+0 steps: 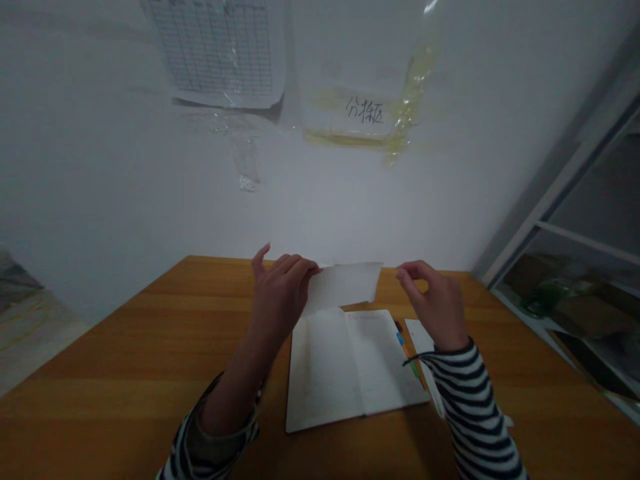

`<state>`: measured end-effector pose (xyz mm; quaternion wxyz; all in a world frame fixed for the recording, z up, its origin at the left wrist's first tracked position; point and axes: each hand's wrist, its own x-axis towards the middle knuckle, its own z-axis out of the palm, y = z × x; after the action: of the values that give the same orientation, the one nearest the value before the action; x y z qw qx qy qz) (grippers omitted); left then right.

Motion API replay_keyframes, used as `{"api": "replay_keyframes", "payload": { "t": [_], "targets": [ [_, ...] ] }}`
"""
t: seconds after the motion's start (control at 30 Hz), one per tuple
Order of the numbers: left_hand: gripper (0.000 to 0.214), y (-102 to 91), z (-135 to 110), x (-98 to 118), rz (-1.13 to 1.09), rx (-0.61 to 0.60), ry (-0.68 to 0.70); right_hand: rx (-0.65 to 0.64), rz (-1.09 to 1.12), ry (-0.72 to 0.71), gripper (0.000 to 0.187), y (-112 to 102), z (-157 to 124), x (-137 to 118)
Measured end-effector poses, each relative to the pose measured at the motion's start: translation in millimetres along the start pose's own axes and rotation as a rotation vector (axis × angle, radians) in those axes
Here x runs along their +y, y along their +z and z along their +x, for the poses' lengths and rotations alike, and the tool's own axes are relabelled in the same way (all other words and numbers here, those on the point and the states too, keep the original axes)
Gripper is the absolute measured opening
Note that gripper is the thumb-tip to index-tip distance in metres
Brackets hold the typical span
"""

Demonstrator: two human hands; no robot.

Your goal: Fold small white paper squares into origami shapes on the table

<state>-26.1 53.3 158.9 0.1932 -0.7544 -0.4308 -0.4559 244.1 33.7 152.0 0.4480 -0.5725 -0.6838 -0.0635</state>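
Note:
My left hand is closed, pinching the left end of a thin piece of white paper. The paper hangs above the far edge of an open notebook, and its lower edge looks uneven. The notebook lies with both blank-looking pages up on the table, coloured tabs along its right side. To the right of the paper and apart from it, my right hand has its thumb and index finger drawn together in a pinch. Whether anything is between those fingertips is too small to make out.
The wooden table meets a white wall at its far edge. More white paper lies beside the notebook, partly under my right forearm. A printed grid sheet and a handwritten sign are taped to the wall. A framed glass panel stands at right.

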Motion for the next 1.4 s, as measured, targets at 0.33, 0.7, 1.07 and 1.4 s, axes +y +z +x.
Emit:
{"api": "replay_keyframes", "payload": {
  "t": [0.33, 0.7, 1.07, 1.4],
  "targets": [
    [0.011, -3.7, -1.1, 18.2, -0.125, 0.388, -0.125, 0.365, 0.276, -0.03, 0.041, 3.4, -0.1, -8.6],
    [0.021, 35.7, -12.0, 21.5, -0.987, 0.025, -0.752, -0.001, 0.614, 0.156, 0.027, 0.1, 2.5, -4.9],
    [0.037, 59.1, -20.0, 16.3, -0.645, 0.122, -0.578, -0.26, 0.721, 0.208, 0.036, 7.8, 1.5, -6.8],
    [0.044, 30.3, -23.4, 72.0, -0.796, -0.431, -0.343, -0.298, 0.823, 0.21, 0.035, 16.4, -5.5, -30.0]
  ]
}}
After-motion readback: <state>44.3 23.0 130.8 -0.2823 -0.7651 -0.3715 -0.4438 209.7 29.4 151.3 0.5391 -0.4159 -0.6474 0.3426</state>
